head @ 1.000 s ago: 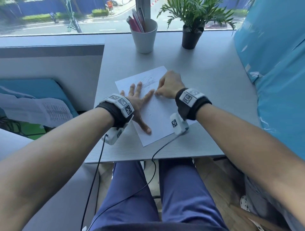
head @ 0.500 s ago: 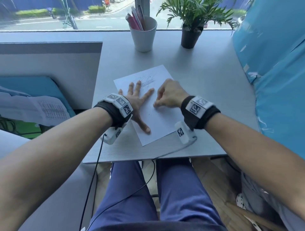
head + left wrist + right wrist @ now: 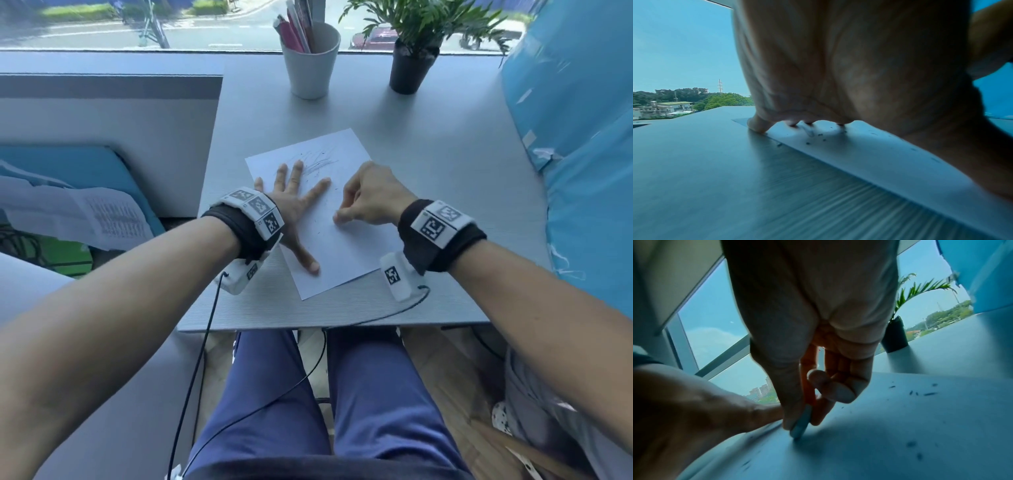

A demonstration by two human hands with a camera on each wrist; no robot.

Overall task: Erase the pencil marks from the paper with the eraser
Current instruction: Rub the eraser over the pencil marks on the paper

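Pressing flat with fingers spread, the left hand (image 3: 291,209) pins the paper (image 3: 346,253) to the surface (image 3: 445,164). Beside it, the right hand (image 3: 368,202) pinches the eraser (image 3: 802,423), its tip touching the paper. Pencil marks (image 3: 317,162) lie beyond the fingers. Farther back, a cup (image 3: 310,66) holds pens (image 3: 294,29); a pot (image 3: 411,68) holds a plant (image 3: 428,20).

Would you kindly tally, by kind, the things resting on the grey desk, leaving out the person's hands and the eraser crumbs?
Sheets of paper: 1
Erasers, pinched in the right hand with its tip on the sheet: 1
Pen cups: 1
Potted plants: 1
Total: 4
The left hand lies flat on the paper.
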